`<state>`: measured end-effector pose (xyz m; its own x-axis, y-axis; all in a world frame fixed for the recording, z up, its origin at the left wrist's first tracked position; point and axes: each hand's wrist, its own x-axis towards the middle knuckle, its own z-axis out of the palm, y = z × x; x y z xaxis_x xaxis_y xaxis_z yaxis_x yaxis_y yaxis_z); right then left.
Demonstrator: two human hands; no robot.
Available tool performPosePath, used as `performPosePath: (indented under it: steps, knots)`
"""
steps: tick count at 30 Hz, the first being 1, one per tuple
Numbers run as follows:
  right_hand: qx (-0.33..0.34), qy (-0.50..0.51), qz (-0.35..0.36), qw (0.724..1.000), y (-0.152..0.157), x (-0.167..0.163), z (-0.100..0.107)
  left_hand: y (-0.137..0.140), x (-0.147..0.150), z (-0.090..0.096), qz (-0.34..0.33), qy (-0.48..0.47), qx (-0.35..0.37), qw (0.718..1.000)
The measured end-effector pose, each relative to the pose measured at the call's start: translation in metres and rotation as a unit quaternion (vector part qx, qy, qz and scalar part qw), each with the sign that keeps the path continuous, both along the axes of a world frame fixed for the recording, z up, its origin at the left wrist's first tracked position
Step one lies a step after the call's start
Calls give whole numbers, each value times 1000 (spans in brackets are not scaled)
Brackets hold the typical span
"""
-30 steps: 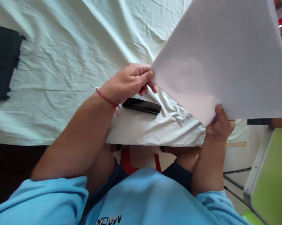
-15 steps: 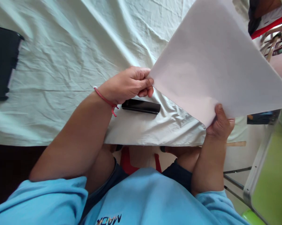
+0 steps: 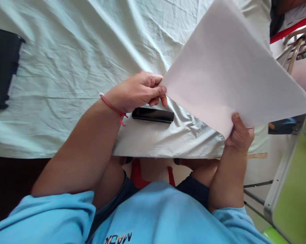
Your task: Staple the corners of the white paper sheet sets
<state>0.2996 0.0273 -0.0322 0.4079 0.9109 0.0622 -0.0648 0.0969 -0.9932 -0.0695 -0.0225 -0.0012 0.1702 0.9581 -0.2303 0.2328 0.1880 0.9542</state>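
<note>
From my remote seat, the clearest change is in the white paper [image 3: 229,71]. Half a second or so ago its far end still ran out past the top of my view; now the far edge has come inward and nearly the whole face shows, with only its topmost tip at the border. More of the red edge [image 3: 291,30] and the metal tubing [image 3: 296,56] beyond it at upper right has come into sight as a result.

My grip reads as unchanged. The left hand [image 3: 147,90] pinches the paper's left corner between thumb and fingers, and the right hand [image 3: 240,134] pinches it near the lower corner, thumb on top, the other fingers mostly hidden beneath. I judge that the paper is steadier for it, kept under control by its near edge while the far end hangs free. Whether this is one sheet or several, I cannot tell.

The paper is out over the right part of the cloth-covered counter [image 3: 74,67], tilted; how high, I can't judge. The black oblong object [image 3: 153,115] lies just below the left hand, untouched by the fingers, and the dark case [image 3: 2,67] sits well apart at far left.
</note>
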Motion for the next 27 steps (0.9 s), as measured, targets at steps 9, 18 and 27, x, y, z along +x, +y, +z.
performPosePath:
  steps: [9, 18, 27]
  knots:
    - [-74, -25, -23, 997, -2, 17, 1, 9, -4, -6, -55, 177, 29, 982]
    - [-97, -52, -14, 994, -5, 27, 2, 10, -3, -4, -90, 192, 10, 977]
    - [-123, -75, -4, 990, -7, 44, 4, 7, -12, 1, -109, 163, 4, 981]
